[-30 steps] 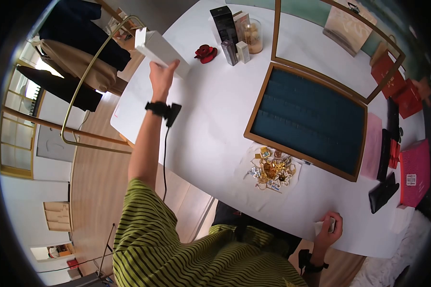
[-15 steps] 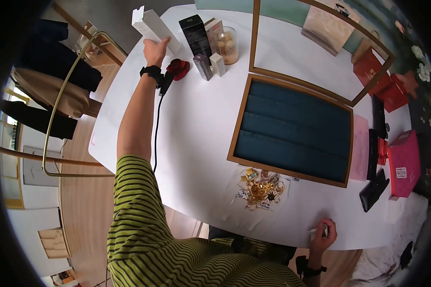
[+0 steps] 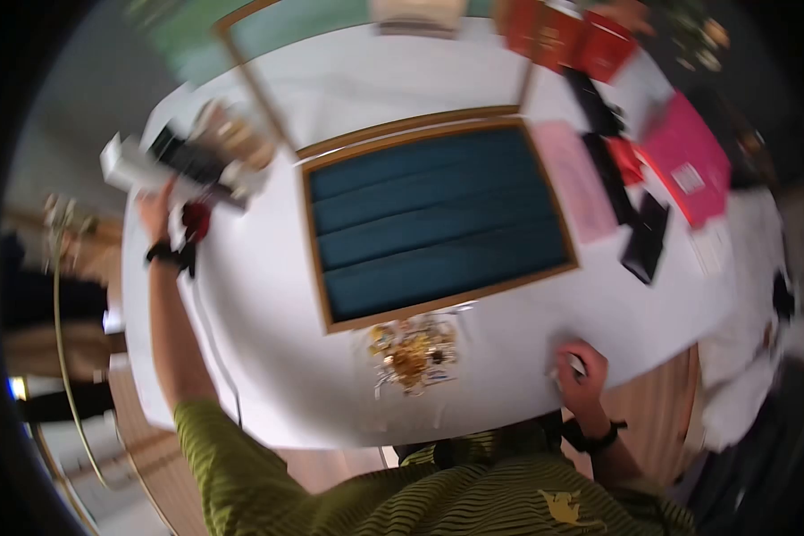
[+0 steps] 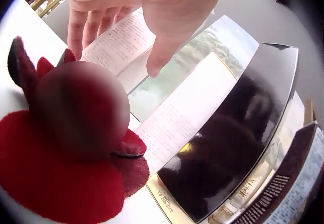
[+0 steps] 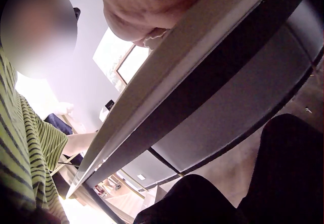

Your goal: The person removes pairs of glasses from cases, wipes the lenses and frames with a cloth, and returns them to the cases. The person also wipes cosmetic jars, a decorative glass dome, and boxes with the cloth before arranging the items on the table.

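Observation:
Far left on the table, the left hand holds a tall white box, fingers on one side and thumb on the other. A red felt flower lies just beside that wrist. Right of the white box are a black box and smaller packages, blurred in the head view. By the front edge, the right hand rests with curled fingers round a small white thing, mostly hidden.
A wooden-framed case with blue-green lining stands open at the centre, its lid tilted back. Gold and silver jewellery is heaped before it. Black cases, a pink box and red bags are at the right.
The head view has turned and shifted. The left hand and white box have come closer to the black box and the red flower. The right hand keeps its curled pose at the table edge.

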The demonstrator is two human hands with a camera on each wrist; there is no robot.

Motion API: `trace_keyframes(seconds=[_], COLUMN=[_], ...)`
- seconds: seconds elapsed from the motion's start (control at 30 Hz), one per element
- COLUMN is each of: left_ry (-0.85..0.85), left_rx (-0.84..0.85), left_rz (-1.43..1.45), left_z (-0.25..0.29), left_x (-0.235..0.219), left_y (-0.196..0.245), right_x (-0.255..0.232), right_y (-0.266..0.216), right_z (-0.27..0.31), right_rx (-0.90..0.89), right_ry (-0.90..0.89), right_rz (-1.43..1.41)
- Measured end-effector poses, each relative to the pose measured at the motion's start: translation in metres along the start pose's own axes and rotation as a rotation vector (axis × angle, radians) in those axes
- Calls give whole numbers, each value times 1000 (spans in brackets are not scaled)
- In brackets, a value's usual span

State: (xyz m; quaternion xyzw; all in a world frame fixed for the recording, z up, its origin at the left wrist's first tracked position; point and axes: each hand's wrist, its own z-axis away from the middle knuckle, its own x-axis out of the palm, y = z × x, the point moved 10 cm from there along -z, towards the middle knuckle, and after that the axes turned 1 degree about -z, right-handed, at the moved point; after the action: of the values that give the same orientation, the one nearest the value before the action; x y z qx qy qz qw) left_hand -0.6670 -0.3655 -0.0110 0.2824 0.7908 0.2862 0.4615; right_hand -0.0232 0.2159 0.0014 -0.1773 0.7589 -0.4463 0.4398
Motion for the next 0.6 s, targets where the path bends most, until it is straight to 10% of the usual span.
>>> trace_keyframes(seconds=[0.3, 0.43, 0.6], left_ry=[21, -68, -213], left_rx=[-165, -96, -134], left_rz=[352, 240, 326], left_z=[81, 227, 365], left_x=[-72, -109, -107], left_y=[36, 143, 174], right_x=[-8, -11, -5], right_y=[-2, -2, -2], right_z=[-2, -3, -3], right_rx=[28, 24, 38], right_ry=[13, 6, -70], right_rz=[-167, -214, -216])
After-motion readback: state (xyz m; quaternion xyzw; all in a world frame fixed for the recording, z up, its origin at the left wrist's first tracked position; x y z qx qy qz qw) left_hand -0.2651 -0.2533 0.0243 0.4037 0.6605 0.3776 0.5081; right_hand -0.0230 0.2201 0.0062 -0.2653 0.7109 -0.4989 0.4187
